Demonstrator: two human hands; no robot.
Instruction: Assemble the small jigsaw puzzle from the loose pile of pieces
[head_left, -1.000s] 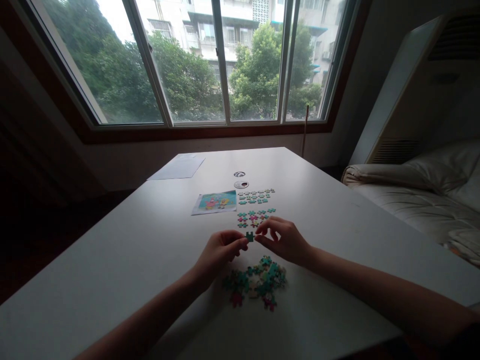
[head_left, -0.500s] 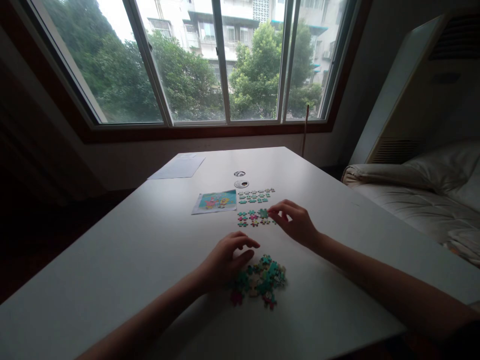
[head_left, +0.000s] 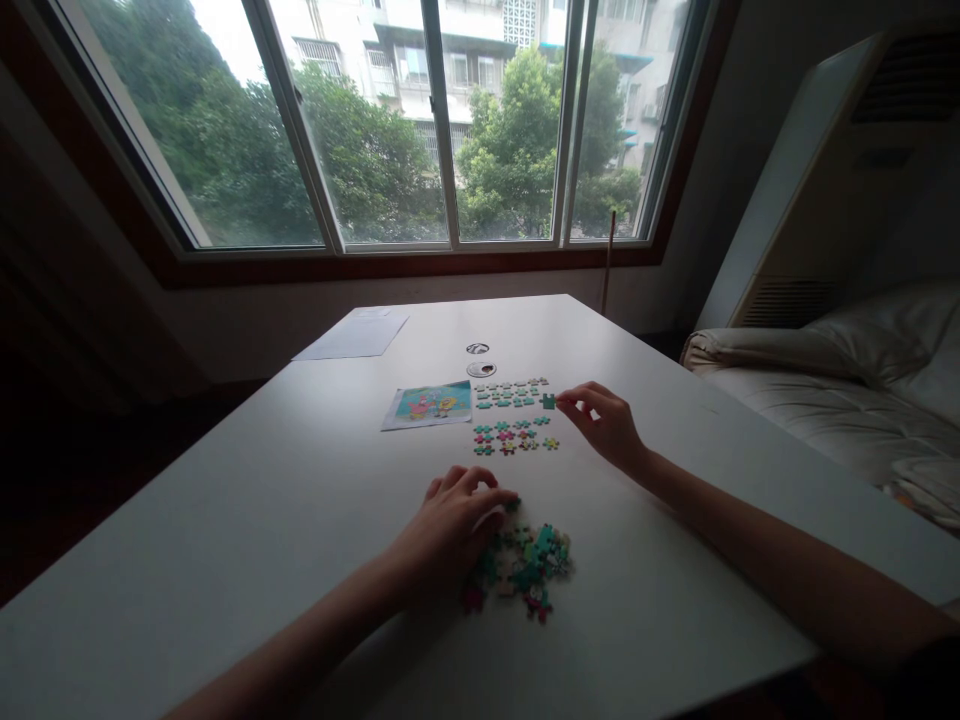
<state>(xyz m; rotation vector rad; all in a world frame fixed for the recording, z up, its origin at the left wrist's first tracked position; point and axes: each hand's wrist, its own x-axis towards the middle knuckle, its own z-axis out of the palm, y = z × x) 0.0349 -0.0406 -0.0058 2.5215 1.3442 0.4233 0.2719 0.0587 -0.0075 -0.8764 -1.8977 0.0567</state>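
Note:
Between thumb and fingertips, my right hand (head_left: 604, 420) pinches a green puzzle piece (head_left: 549, 401) at the right end of the upper rows. Those upper rows of puzzle pieces (head_left: 504, 396) lie in neat lines, with lower rows of mixed-colour pieces (head_left: 506, 438) nearer me. My left hand (head_left: 454, 525) is closed on a dark green puzzle piece (head_left: 512, 503) at the far edge of the loose pile. The pile of puzzle pieces (head_left: 532, 565) lies in front of me, its left part hidden by my left hand.
A cartoon picture sheet (head_left: 429, 404) lies left of the rows. Two round badge-like discs (head_left: 481, 370) are behind them. A pale paper sheet (head_left: 352, 335) rests at the table's far left. Right of the white table (head_left: 262, 520) stands a sofa (head_left: 810, 380); a window is beyond.
My right hand has moved away from me and slightly right with its piece, to the end of the upper rows. My left hand has closed on a piece from the pile.

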